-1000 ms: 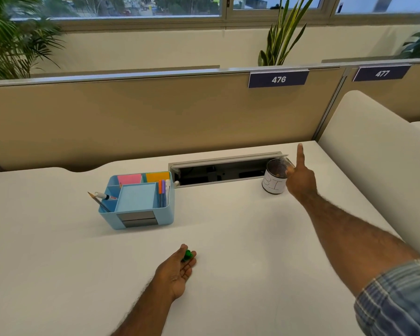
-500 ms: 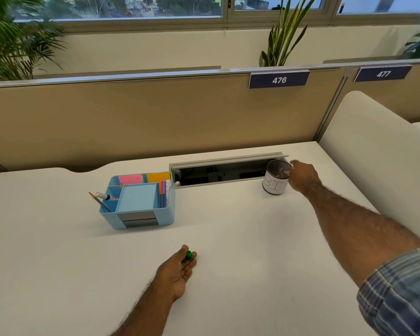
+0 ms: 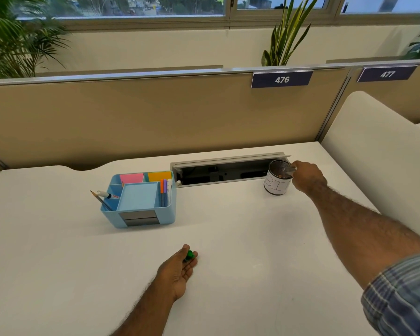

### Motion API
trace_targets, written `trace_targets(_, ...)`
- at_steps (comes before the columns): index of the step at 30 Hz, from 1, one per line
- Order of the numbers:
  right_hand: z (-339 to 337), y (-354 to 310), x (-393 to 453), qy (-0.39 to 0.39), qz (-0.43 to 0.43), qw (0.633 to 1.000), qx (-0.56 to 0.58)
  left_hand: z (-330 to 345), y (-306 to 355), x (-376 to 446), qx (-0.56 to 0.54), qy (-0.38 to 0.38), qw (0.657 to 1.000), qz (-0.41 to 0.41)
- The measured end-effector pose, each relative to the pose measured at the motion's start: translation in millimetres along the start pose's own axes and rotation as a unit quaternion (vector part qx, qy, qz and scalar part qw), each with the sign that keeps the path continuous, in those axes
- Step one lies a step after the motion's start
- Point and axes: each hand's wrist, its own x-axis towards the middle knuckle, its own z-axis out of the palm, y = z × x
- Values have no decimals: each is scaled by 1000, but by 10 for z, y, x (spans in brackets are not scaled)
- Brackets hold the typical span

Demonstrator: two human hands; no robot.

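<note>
Right hand (image 3: 306, 176) pinches a greyish scrap (image 3: 289, 170) right over the open tin (image 3: 277, 186), far right of the desk (image 3: 240, 238); left hand (image 3: 177, 270), well apart and nearer the body, holds a green piece (image 3: 189, 255).

Right hand (image 3: 307, 177) at cup (image 3: 276, 188) rim — left hand (image 3: 177, 270) holds green piece (image 3: 189, 255).

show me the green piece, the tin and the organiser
green piece (image 3: 189, 255): head view, on its visible top
tin (image 3: 275, 187): head view, on the white label on its side
organiser (image 3: 166, 215): head view, on the blue front wall
</note>
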Motion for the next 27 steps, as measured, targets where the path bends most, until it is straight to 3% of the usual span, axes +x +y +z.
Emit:
trace_targets(4,26,-23,-30,47,20,993,106,-7,-4,8,0,0,1000,0)
trace_targets(11,173,-273,-510,110,-18,943,315,-7,-28,12,9,0,1000,9)
trace_targets(18,568,-541,-1241,43,-66,916,392,-5,-38,-31,12,-13,1000,26)
trace_targets(27,1168,-723,-2313,-102,-98,910,391,25,-64,-69,-7,-16,999,44)
